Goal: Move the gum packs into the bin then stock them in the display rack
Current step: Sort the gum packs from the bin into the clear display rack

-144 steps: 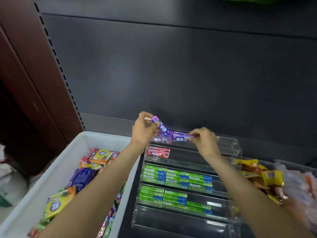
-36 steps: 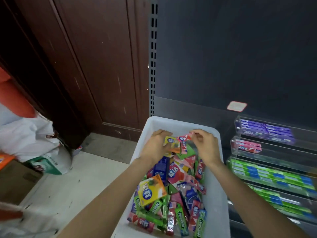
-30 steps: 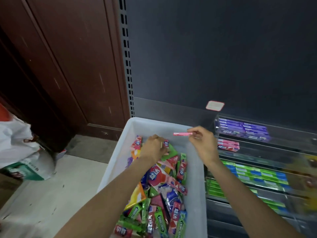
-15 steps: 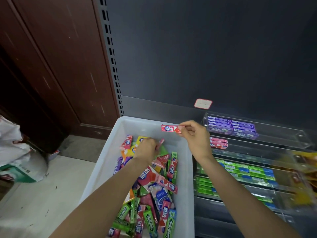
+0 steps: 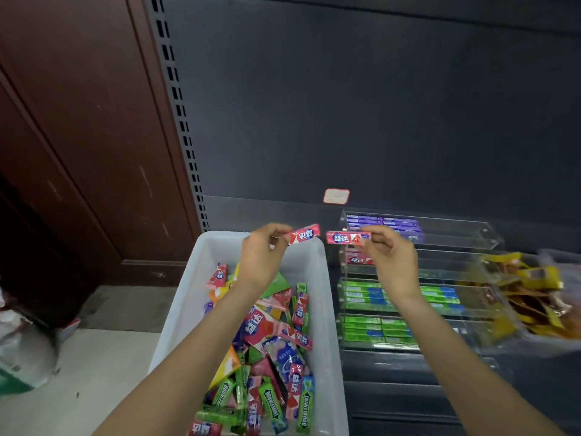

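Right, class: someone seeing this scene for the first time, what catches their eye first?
Two red gum packs held up at centre: the left hand pinches one red pack, the right hand pinches another. Below lies a white bin of colourful gum, with a clear display rack to its right.

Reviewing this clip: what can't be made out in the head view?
- White label on the back panel: print too small.
- Red packs row in the rack: count hidden by the right hand.
- Bin: near end cut off by the bottom edge.
- Yellow packets: blurred.
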Tool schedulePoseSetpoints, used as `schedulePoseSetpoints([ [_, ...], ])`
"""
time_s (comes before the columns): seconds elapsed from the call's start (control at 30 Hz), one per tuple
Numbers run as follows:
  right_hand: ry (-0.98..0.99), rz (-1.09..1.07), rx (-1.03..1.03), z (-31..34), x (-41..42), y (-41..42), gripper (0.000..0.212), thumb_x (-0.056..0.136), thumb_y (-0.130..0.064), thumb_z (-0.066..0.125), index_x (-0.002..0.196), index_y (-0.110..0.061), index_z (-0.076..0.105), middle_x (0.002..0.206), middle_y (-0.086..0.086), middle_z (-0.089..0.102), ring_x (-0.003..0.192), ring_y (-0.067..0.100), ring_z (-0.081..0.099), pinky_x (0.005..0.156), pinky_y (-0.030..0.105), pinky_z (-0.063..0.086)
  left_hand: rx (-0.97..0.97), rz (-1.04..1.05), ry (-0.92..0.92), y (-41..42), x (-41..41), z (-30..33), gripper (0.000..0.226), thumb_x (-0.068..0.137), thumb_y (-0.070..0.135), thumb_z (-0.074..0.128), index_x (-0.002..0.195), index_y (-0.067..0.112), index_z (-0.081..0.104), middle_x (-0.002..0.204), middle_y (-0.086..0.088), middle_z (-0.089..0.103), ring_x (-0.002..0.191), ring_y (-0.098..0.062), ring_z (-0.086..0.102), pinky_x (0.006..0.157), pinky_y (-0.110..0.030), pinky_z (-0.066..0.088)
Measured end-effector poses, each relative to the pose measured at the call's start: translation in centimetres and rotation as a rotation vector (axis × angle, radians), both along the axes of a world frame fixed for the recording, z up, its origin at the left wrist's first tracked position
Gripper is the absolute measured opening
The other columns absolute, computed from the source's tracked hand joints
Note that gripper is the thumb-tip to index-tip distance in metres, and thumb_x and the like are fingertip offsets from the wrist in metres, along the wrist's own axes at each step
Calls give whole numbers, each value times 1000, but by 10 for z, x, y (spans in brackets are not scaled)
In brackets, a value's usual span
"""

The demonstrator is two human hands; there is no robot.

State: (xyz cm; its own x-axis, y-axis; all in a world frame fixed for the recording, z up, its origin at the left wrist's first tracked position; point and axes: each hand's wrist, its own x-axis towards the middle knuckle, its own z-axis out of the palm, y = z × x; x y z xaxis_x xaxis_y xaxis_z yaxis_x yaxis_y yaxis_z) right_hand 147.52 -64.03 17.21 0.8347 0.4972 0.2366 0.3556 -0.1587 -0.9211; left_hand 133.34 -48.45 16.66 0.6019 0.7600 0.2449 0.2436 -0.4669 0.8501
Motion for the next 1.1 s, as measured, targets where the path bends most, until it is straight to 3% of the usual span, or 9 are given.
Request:
schedulePoseSetpoints([
  [0.1,-27,-33,-55,-1,16,-22,20,85,-3,65,98,-18,67,86,-7,66,83,15,64,83,31,52,31,-13,-8,-11,14,8,17,93,12,56,105,12,68,100,1,68,87,-7,58,74,-9,40],
  [0.23,-86,10,-218,-8,37,-40,18,84,-4,66,100,-12,68,91,2,67,87,14,61,84,25,47,48,-8,13,-24,30,12,17,93,13,56,105,12,68,103,0,69,87,-7,57,76,-13,42],
  [0.37,-109,64,-283,-19,51,-44,15,84,-3,65,94,-14,68,89,0,66,86,13,61,82,22,47,39,-11,16,-35,42,15,17,92,13,57,104,12,68,102,-1,70,87,-9,59,78,-18,48],
  [0.47,-202,128,-338,-21,55,-37,15,83,-1,66,92,-12,70,88,0,65,83,12,60,77,16,45,50,-3,32,-39,47,20,18,93,14,56,105,10,68,104,-3,69,88,-8,58,71,-11,43],
  [0.6,-373,120,-493,-18,64,-31,13,78,-8,72,91,-10,73,90,4,58,79,14,55,79,24,45,56,0,57,-43,47,23,19,93,15,55,107,11,67,106,-3,69,90,-8,57,69,-9,42],
  [0.7,-375,172,-546,-19,67,-30,15,80,-5,70,95,-7,72,91,6,66,77,11,58,80,21,49,54,10,72,-46,46,21,20,94,16,54,109,11,66,108,-3,68,91,-6,55,67,-6,41],
  [0.87,-411,198,-596,-21,69,-29,9,84,-1,65,89,-5,71,89,9,70,80,16,65,83,31,54,29,10,82,-51,47,20,21,93,18,54,111,11,64,110,-4,67,92,-5,54,68,-5,40],
  [1.0,-380,187,-551,-11,64,-32,12,89,-14,62,96,-12,71,92,0,70,81,12,64,81,28,54,24,-20,89,-55,48,20,19,93,18,55,108,11,65,106,-1,68,90,-5,55,65,-1,39],
  [1.1,-44,247,-271,8,53,-36,16,90,-21,60,102,-15,68,95,-7,67,88,6,62,81,15,46,-22,-32,52,-60,54,19,17,92,17,57,106,11,66,99,-1,68,86,-6,58,62,-2,42],
])
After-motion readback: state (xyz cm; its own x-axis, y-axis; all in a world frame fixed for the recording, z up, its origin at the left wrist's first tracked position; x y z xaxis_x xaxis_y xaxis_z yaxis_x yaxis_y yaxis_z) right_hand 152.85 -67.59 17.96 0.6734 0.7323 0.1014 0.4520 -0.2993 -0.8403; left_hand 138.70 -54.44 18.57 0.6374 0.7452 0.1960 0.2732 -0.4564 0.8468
